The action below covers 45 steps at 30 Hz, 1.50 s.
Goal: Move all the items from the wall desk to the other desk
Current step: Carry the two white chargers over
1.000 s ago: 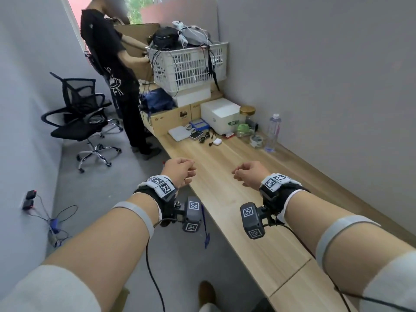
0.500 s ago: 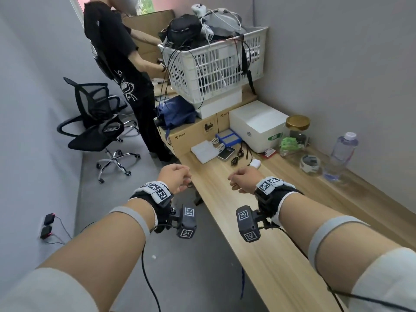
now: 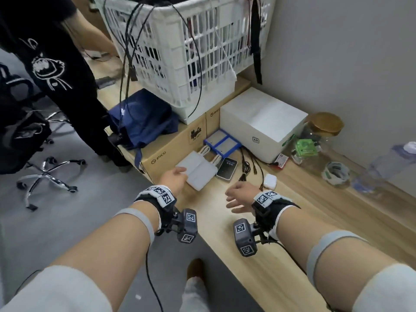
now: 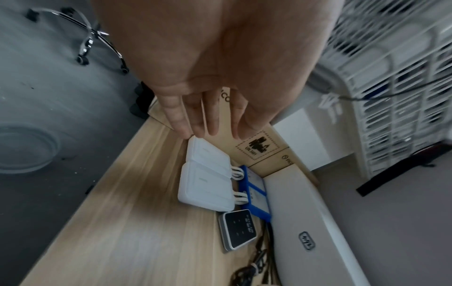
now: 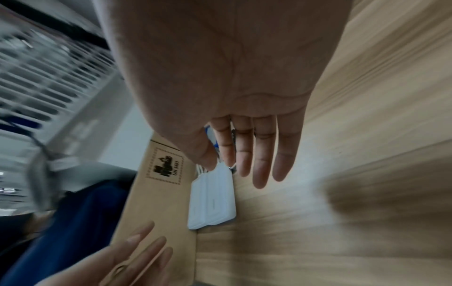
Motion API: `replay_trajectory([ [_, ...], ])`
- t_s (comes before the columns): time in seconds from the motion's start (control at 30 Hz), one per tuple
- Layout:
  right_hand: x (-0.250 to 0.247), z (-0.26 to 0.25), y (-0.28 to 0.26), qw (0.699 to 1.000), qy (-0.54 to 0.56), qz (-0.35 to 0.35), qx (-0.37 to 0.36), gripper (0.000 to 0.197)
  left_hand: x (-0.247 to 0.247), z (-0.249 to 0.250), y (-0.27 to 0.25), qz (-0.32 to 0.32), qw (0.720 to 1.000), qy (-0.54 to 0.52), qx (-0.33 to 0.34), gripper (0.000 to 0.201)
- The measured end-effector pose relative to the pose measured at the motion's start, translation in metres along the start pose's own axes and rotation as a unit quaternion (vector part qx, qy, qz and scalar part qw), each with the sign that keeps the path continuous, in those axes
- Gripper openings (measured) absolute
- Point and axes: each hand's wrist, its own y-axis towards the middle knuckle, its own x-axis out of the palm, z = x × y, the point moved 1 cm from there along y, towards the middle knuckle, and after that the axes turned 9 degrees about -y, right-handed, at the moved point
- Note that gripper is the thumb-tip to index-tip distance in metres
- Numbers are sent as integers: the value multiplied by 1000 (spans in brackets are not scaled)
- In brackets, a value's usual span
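Left wrist view: left hand (image 4: 208, 81) spread, fingertips at the white power banks (image 4: 206, 174); right hand (image 3: 239, 195) spread, holding nothing.

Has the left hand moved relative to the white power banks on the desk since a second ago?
Yes. The left hand has gone forward along the desk; its fingertips now reach the near corner of the white power banks.

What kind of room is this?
Probably an office or lab workroom: a long wooden desk against the wall, a swivel chair, and a white basket of cables on PICO boxes.
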Motion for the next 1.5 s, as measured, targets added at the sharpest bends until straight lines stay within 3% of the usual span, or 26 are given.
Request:
replay_trajectory([
  [0.17,25,-29,50,998,18,7,57,3,-5,-3,93,-78,990,111,-32,44],
  [0.27,39,-38,78,995,50,9,86,11,-4,1,123,-118,974,190,-39,58],
  [0.33,51,-44,95,992,65,13,104,16,1,5,132,-134,971,190,-48,57],
  [0.47,64,-51,119,991,61,36,114,50,11,5,144,-138,963,227,-49,58],
  [0.6,62,-58,125,976,90,96,172,53,21,9,148,-150,938,312,-23,42],
  [0.73,52,-50,127,970,67,107,209,57,33,-9,156,-174,913,367,-41,65],
  [0.97,55,-39,131,969,96,112,200,51,31,-22,158,-178,923,334,-70,74],
  [1.1,54,-34,123,980,38,111,158,45,37,-25,152,-244,911,328,-56,51],
  [1.23,51,-22,109,980,53,119,148,43,45,-27,140,-246,938,235,-61,24],
  [1.37,40,-13,83,975,90,136,152,44,53,-21,122,-255,946,184,-78,59],
  [1.5,16,2,43,960,171,169,142,40,71,7,87,-284,950,118,-55,55],
])
